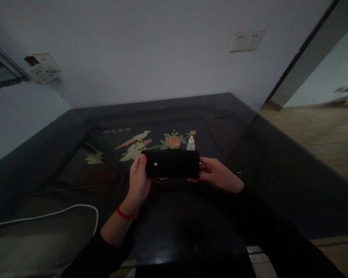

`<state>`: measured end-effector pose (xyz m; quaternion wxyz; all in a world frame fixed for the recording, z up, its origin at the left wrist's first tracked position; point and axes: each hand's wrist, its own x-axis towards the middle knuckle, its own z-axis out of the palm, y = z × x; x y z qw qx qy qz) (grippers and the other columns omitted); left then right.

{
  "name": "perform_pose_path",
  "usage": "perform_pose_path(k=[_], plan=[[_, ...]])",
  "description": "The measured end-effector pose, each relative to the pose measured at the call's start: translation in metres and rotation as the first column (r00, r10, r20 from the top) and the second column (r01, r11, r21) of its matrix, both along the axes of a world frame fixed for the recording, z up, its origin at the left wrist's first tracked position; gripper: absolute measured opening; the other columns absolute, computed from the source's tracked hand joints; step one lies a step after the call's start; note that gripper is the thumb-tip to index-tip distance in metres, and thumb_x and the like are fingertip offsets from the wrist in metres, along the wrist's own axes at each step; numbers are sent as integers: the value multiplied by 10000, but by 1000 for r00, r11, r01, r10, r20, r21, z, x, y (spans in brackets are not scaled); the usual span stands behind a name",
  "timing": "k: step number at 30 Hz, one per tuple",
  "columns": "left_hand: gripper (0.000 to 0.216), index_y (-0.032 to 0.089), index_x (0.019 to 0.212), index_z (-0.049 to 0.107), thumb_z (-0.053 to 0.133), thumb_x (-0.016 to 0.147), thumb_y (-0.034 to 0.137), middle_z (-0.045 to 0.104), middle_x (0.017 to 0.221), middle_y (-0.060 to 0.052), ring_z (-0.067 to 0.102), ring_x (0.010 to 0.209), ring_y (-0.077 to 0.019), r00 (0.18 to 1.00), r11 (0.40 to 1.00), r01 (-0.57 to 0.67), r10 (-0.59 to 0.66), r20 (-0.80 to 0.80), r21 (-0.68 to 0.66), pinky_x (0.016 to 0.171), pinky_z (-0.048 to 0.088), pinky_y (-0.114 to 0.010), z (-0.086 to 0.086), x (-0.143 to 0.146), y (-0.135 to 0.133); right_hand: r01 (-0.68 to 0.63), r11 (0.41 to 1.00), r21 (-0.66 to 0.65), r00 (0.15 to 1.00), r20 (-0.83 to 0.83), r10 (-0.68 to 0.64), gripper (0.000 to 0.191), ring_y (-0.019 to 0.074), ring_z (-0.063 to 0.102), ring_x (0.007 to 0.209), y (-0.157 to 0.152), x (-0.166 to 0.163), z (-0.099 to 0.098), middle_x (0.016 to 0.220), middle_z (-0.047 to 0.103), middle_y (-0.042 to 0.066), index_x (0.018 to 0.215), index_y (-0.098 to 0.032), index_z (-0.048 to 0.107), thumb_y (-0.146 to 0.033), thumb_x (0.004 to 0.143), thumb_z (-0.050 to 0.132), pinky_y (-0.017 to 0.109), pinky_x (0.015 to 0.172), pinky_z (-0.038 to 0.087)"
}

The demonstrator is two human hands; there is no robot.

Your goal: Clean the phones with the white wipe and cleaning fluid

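Observation:
Both my hands hold a black oblong case [174, 165] level above the table, with its long side across my view. A small round white mark shows near its left end, and a short tab sticks up along its top edge. My left hand [139, 173] grips the left end, thumb on the face and fingers behind. At the right end, my right hand [213, 172] has its fingers closed on the edge; the fingertips are partly hidden. Just behind the case stands a small clear bottle [190, 146] with a white nozzle cap, its lower part hidden.
The dark glossy table [174, 227] bears an inlaid bird-and-flower picture [139, 143] and meets the wall at the back. A white cable [75, 206] curves at the lower left. Wall sockets [247, 40] are at the upper right, with more sockets [45, 68] at the left.

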<state>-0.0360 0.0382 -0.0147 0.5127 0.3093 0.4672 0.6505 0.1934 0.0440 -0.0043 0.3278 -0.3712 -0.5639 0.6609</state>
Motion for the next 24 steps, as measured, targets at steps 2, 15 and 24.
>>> perform_pose_path(k=[2, 15, 24], plan=[[381, 202, 895, 548, 682, 729, 518, 579, 704, 44, 571, 518, -106, 1000, 998, 22, -22, 6, -60, 365, 475, -200, -1, -1, 2, -32, 999, -25, 999, -22, 31, 372, 180, 724, 810, 0, 2, 0, 854, 742, 34, 1025, -158, 614, -73, 663, 590, 295, 740, 582], [429, 190, 830, 541, 693, 682, 564, 524, 550, 59, 509, 387, -112, 981, 987, 133, -145, -128, -93, 280, 419, -214, 8, -8, 4, -110, 993, 47, 994, 33, 109, 417, 130, 695, 740, 4, 22, 10, 878, 714, 16, 1208, -175, 595, -197, 795, 650, 282, 703, 601], [390, 195, 814, 591, 683, 714, 561, 528, 629, 35, 505, 456, -94, 961, 993, 115, -103, -257, 30, 303, 422, -178, 6, -9, 0, -76, 987, 141, 987, 152, 54, 370, 173, 701, 805, 5, 20, 3, 925, 722, 35, 1110, -168, 655, -176, 745, 592, 332, 755, 588]])
